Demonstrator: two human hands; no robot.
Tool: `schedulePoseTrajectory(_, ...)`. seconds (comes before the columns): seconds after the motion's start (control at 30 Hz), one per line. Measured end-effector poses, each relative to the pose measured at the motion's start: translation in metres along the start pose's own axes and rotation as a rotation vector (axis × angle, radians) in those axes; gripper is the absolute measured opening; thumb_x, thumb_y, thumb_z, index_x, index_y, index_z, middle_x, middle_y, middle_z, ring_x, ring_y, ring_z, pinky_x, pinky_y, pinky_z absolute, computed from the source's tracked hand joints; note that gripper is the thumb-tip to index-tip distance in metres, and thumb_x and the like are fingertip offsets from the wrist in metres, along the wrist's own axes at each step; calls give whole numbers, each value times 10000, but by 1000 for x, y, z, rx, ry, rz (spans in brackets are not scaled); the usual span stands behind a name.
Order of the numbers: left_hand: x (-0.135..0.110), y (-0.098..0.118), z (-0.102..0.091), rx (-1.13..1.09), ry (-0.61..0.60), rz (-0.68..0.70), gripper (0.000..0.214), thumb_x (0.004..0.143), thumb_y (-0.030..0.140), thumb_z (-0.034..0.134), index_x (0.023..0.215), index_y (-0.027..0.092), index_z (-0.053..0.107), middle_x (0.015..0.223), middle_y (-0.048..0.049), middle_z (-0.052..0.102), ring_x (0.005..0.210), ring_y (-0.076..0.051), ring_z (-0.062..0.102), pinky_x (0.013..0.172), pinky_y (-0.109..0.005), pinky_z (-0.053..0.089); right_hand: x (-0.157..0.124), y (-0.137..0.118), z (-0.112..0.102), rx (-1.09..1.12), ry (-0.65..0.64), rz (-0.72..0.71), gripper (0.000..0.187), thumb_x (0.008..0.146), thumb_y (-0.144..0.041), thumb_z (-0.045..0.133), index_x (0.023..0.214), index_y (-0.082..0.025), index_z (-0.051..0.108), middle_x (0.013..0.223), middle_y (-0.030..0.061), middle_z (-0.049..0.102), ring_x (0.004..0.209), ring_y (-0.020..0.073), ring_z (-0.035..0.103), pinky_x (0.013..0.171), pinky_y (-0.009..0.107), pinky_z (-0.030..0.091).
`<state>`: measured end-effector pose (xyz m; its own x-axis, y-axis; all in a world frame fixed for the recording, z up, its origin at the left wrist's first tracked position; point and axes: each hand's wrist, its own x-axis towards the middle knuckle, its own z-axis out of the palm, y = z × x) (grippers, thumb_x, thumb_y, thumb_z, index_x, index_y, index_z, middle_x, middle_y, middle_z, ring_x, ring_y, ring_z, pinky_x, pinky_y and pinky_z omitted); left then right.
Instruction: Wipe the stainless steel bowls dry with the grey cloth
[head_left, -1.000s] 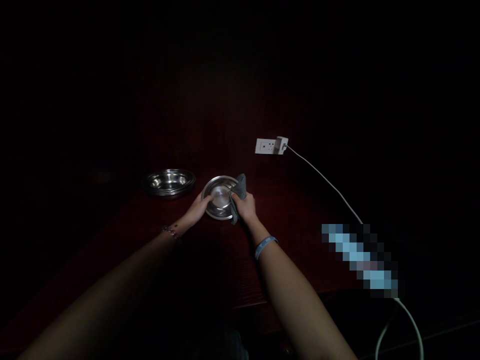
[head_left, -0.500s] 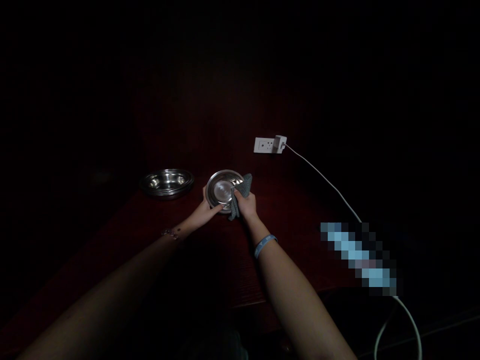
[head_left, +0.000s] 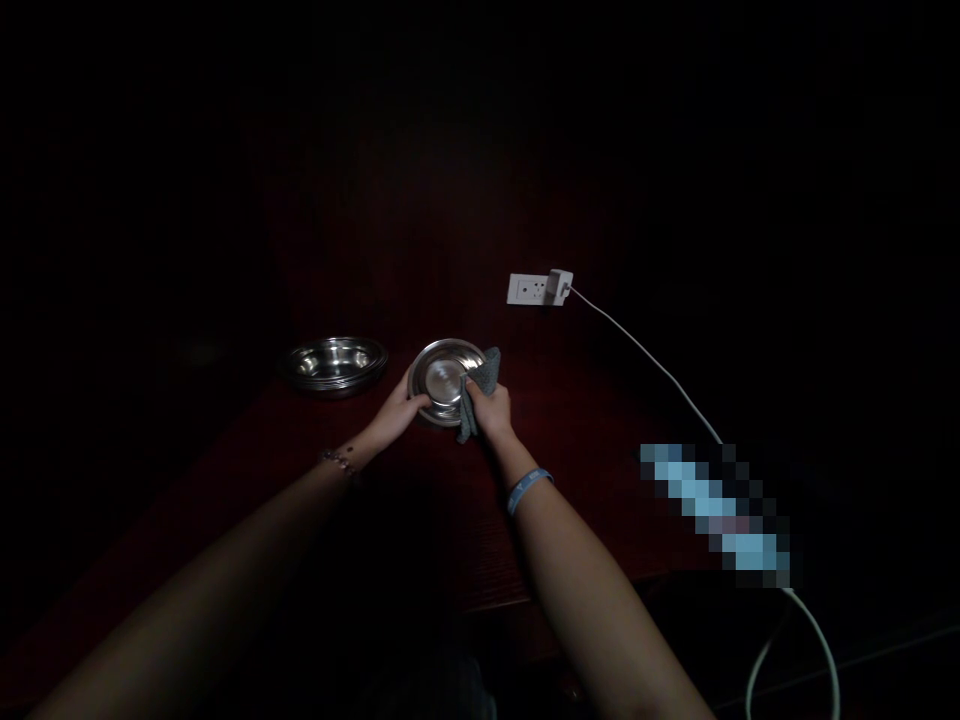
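A shiny metal bowl point(head_left: 442, 380) is tilted toward me above the dark red table point(head_left: 480, 540). My left hand point(head_left: 400, 408) grips its left rim, thumb on the inner side and fingers behind. On the bowl's right side, my right hand point(head_left: 491, 405) is closed on a grey-green cloth point(head_left: 487, 372), which folds over the rim and hangs below it. The right fingers behind the bowl are hidden. Left of the held bowl, a stack of metal bowls point(head_left: 335, 366) rests on the table.
A white wall socket point(head_left: 529, 289) with a plugged-in charger point(head_left: 559, 287) is on the back wall. Its white cable point(head_left: 652, 360) runs down to a blurred-out bluish object point(head_left: 712, 515) at the right. Surroundings are very dark.
My left hand has slid slightly left and up along the bowl's rim, its thumb now nearer the left edge. The bowl and cloth have shifted slightly left.
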<state>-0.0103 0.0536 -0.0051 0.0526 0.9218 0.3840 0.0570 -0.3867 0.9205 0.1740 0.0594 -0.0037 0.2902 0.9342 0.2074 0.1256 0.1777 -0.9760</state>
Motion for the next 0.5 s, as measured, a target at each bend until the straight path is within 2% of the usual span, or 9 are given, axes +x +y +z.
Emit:
schedulePoseTrajectory(0.17, 1, 4, -3, -1, 6, -45, 696, 669, 156, 646, 1363, 156, 708, 1243, -83, 812, 1263, -336, 712, 1248, -515, 484, -3, -3, -1, -60, -13, -26, 147, 858, -311, 771, 871, -168, 801, 983, 118, 869, 975, 269, 826, 892, 333, 620)
schedulePoseTrajectory(0.37, 2, 12, -7, 51, -1, -73, 558, 682, 200, 624, 1221, 153, 760, 1204, -89, 835, 1236, -347, 731, 1220, -519, 508, -4, -1, -1, -142, -46, -76, 140, 849, -316, 771, 846, -180, 806, 926, 100, 864, 925, 276, 828, 858, 346, 626)
schedulePoseTrajectory(0.5, 0, 11, -7, 51, 10, -118, 507, 712, 229, 636, 1194, 145, 768, 1205, -105, 840, 1238, -362, 736, 1212, -523, 513, -3, 0, -2, -181, -31, -84, 130, 818, -316, 790, 834, -188, 808, 879, 89, 855, 871, 271, 818, 843, 353, 627)
